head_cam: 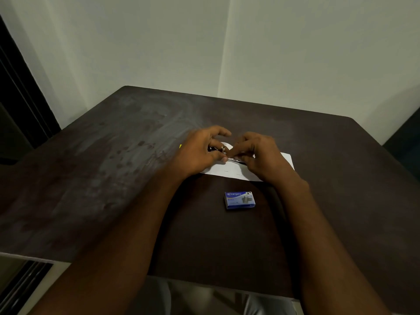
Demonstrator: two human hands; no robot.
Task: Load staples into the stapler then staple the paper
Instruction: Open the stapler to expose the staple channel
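Observation:
A small black and silver stapler (219, 150) lies over the white paper (229, 170) in the middle of the dark table, mostly hidden by my hands. My left hand (200, 153) grips its left end with curled fingers. My right hand (259, 155) pinches a thin metal part, a staple strip or the stapler's rail (235, 159), at the stapler's right end. A blue staple box (239, 200) lies shut on the table, nearer to me than the paper.
The dark wooden table (113, 178) stands against a pale wall corner. A small yellow scrap (180, 146) peeks out left of my left hand. A loose staple (148, 164) lies on the table's left half.

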